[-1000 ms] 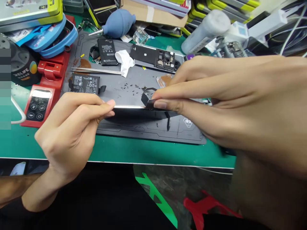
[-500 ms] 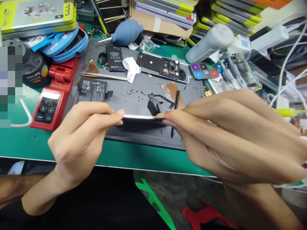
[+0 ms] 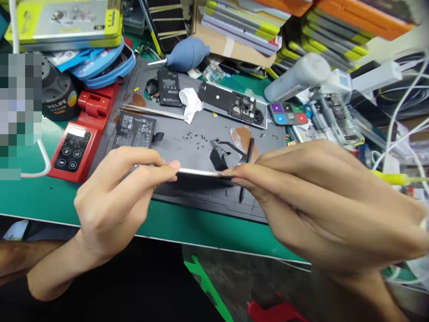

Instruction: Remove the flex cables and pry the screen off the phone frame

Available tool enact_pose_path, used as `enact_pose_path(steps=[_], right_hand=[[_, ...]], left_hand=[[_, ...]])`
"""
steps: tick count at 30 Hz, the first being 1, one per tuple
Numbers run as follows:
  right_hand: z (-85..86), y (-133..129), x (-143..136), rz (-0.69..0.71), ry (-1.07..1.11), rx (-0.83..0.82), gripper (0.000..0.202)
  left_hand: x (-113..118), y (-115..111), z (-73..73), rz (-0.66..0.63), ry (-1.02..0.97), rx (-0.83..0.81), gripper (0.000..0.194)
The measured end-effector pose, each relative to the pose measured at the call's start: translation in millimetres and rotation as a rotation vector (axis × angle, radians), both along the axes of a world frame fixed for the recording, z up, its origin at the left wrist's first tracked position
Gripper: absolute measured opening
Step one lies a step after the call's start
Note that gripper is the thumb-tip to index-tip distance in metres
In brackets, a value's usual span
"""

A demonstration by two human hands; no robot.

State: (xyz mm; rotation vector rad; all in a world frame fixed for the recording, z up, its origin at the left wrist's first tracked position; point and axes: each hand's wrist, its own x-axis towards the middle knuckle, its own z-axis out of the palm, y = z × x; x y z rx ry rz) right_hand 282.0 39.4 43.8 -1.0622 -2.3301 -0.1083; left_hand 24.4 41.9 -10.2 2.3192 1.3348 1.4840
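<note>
Head camera footage shows both hands meeting over the near part of a grey work mat (image 3: 187,138), pinching a thin phone panel (image 3: 201,172) that is seen almost edge-on, so only its bright silver rim can be made out. The left hand (image 3: 114,201) grips the panel's left end between thumb and forefinger; its fingers cover that end. The right hand (image 3: 321,201) clamps the right end, its fingertips (image 3: 234,172) closed on the edge, and this large hand hides the rest of the panel and the mat's near right corner. What lies under the panel is in shadow.

Just beyond the panel, a black flex cable (image 3: 219,156) and a thin black stick (image 3: 250,150) lie on the mat, near a scatter of tiny screws (image 3: 194,138) too small to count. Farther left lies a phone battery (image 3: 135,130), beside long metal tweezers (image 3: 154,112). At the far side sit a second battery (image 3: 169,87), a white cloth (image 3: 191,99), an opened phone frame (image 3: 234,103) and a blue air blower (image 3: 187,48). A red device with buttons (image 3: 72,150) stands left of the mat. The left edge of the view is pixelated, and stacked boxes at the far side are cut off by the frame's top.
</note>
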Motion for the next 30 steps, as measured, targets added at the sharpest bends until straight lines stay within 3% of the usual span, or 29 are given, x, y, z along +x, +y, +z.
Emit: enact_pose_path(steps=[4, 7, 15, 19, 21, 24, 26, 30], right_hand=[[10.1, 6.4, 0.6, 0.026, 0.010, -0.073, 0.038], [12.1, 6.5, 4.3, 0.071, -0.052, -0.018, 0.037], [-4.7, -6.1, -4.4, -0.004, 0.092, 0.023, 0.035], [-8.3, -3.9, -4.5, -0.024, 0.204, -0.048, 0.030], [-9.1, -2.7, 6.5, -0.113, 0.290, -0.008, 0.035], [-17.1, -10.0, 34.4, -0.392, 0.397, 0.334, 0.058], [-28.8, -23.8, 53.0, -0.578, 0.379, 0.445, 0.069], [-59.4, -60.9, 73.1, -0.644, 0.185, 0.211, 0.066]], left_hand=[[-2.5, -0.3, -1.8, -0.026, 0.005, 0.027, 0.027], [-2.3, 1.2, -1.5, -0.028, -0.010, 0.002, 0.028], [-5.6, -1.8, -1.6, -0.053, -0.004, 0.021, 0.030], [-12.3, -2.8, -0.3, -0.069, 0.048, -0.009, 0.035], [-14.9, -2.8, -0.2, -0.079, 0.055, -0.002, 0.038], [-16.9, -3.4, -1.7, -0.081, 0.038, -0.011, 0.042], [-17.0, -4.4, -3.0, -0.073, 0.026, -0.027, 0.046], [-16.4, -5.7, -2.4, -0.072, 0.042, -0.037, 0.044]])
